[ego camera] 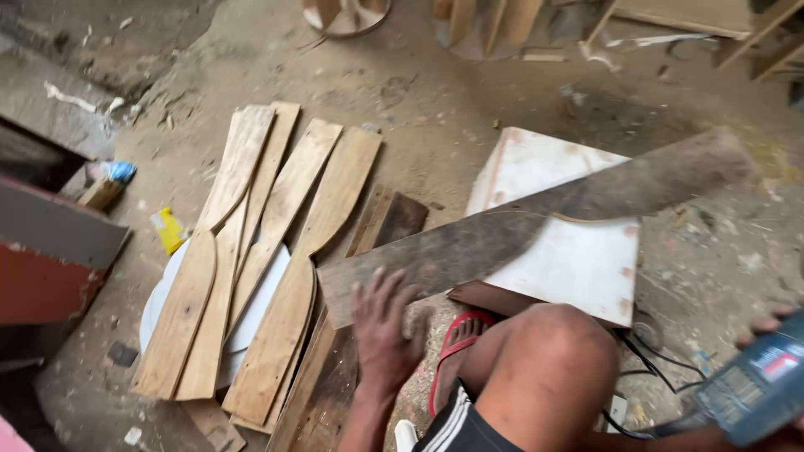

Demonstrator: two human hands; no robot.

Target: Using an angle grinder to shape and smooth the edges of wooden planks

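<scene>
Left hand [383, 322], fingers spread, pins dark plank [536, 219]; right hand [766, 335] at 4 o'clock grips power tool [754, 389]. Best press flat, fingers off cut line.

small yellow packet [168, 229] on the floor left of the planks, red-and-white label [776, 365] on blue power tool [754, 389]

A dusty concrete floor [435, 100] strewn with sawdust and scraps fills the workshop in dull daylight, with wooden frame legs [490, 21] standing along the far edge and a red-and-grey cabinet [46, 251] at the left.
</scene>
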